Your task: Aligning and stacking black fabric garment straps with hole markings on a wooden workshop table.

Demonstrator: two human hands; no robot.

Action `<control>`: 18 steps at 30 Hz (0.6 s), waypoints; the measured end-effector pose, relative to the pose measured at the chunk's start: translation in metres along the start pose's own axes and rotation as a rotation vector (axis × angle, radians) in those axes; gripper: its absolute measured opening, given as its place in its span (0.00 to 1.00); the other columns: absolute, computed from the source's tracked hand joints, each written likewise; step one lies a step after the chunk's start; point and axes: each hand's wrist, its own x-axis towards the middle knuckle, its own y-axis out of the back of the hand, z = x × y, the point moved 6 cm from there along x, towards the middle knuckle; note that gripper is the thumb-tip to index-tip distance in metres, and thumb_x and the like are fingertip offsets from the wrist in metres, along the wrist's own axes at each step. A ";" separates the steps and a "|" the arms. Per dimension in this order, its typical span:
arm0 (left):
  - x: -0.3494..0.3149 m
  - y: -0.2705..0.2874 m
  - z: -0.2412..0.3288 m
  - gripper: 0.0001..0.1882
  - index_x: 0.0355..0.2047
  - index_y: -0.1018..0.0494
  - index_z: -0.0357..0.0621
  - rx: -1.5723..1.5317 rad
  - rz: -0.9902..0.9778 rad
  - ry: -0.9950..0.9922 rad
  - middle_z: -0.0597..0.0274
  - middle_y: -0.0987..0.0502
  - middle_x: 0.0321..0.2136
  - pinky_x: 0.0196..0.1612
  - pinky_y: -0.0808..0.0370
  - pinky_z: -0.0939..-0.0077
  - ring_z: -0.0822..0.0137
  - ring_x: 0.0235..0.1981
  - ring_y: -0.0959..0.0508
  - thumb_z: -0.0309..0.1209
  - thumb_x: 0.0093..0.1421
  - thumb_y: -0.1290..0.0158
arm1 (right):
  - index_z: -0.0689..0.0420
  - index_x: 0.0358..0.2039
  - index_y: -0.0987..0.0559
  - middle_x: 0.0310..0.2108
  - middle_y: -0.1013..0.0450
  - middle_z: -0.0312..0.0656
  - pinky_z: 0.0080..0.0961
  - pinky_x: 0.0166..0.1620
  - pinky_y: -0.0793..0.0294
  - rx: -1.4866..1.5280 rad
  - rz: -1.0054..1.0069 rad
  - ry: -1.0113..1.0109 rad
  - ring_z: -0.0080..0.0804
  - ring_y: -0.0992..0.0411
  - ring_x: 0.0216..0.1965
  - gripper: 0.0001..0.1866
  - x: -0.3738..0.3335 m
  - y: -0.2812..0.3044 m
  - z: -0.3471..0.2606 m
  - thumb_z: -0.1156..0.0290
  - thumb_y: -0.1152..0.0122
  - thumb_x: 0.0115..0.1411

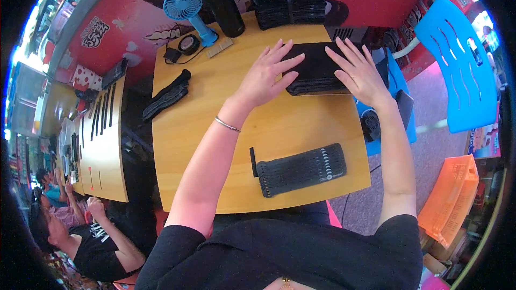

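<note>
My left hand (264, 75) reaches over the far side of the table with its fingers spread, at the left edge of a stack of folded black fabric pieces (314, 67). At the right end of that stack is my right hand (361, 74), its fingers also apart and partly covering the stack. Neither hand grips anything; whether the fingertips touch the fabric I cannot tell. Closer to me lies a flat dark grey knit piece, sock-like, (301, 170) with pale marks near its right end. A narrow black strip (253, 162) sits at its left end.
Toward the back stand a blue handheld fan (185, 8), a black tumbler (222, 8) and a tied black fabric bundle (290, 5). Dark sock-like pieces (167, 95) lie at the table's left edge. Right are a blue chair (457, 64) and orange basket (449, 198). People sit left.
</note>
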 end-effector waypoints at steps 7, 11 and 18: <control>-0.004 0.001 0.001 0.21 0.55 0.31 0.57 0.009 0.013 0.001 0.49 0.39 0.60 0.63 0.46 0.49 0.46 0.63 0.43 0.39 0.60 0.49 | 0.34 0.64 0.42 0.66 0.50 0.39 0.52 0.65 0.58 -0.032 0.019 0.005 0.41 0.52 0.67 0.26 -0.002 0.001 -0.005 0.53 0.57 0.65; -0.001 0.006 0.011 0.23 0.58 0.34 0.56 0.086 -0.089 0.005 0.49 0.41 0.62 0.64 0.48 0.49 0.47 0.64 0.45 0.38 0.62 0.51 | 0.37 0.64 0.41 0.66 0.49 0.41 0.53 0.65 0.56 -0.022 -0.051 -0.002 0.42 0.52 0.67 0.28 -0.004 0.004 -0.003 0.51 0.55 0.64; -0.016 0.068 0.059 0.24 0.54 0.31 0.46 0.141 0.196 -0.097 0.50 0.30 0.53 0.55 0.34 0.60 0.50 0.53 0.31 0.34 0.57 0.45 | 0.55 0.57 0.33 0.44 0.27 0.47 0.32 0.47 0.29 0.385 0.170 -0.026 0.39 0.28 0.44 0.28 -0.022 0.072 -0.020 0.59 0.41 0.58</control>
